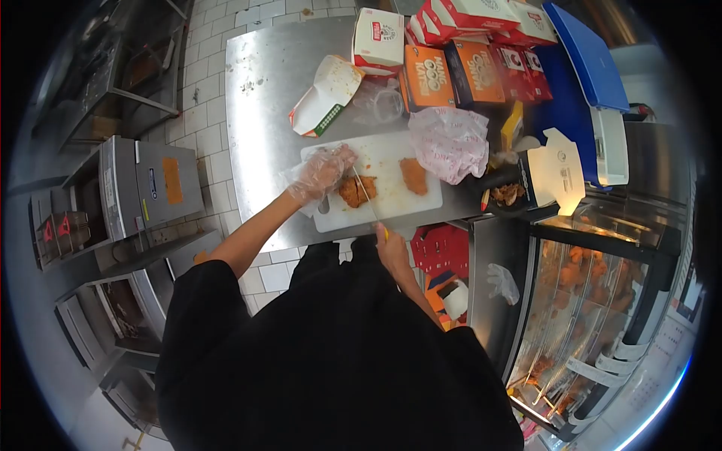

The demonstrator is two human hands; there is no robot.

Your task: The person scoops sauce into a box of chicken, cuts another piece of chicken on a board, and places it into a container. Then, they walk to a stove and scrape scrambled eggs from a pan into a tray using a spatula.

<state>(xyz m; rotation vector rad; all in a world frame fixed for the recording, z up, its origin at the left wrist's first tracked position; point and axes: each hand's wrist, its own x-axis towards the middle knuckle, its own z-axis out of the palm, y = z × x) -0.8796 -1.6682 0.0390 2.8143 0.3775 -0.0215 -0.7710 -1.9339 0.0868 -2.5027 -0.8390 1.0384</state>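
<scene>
Brown fried food, mid-slicing, lies between both hands' fingers, under the knife. The right hand grips its yellow handle; whether the gloved left hand pinches anything, I cannot tell. Further strokes call for fingertips clear of the edge. Beyond them, an orange box seems to read "MANG".

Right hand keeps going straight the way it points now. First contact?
Likely the near edge of the white cutting board, if the right hand is low enough; its height is unclear. Beyond lies the cut brown piece, already under the knife.
</scene>
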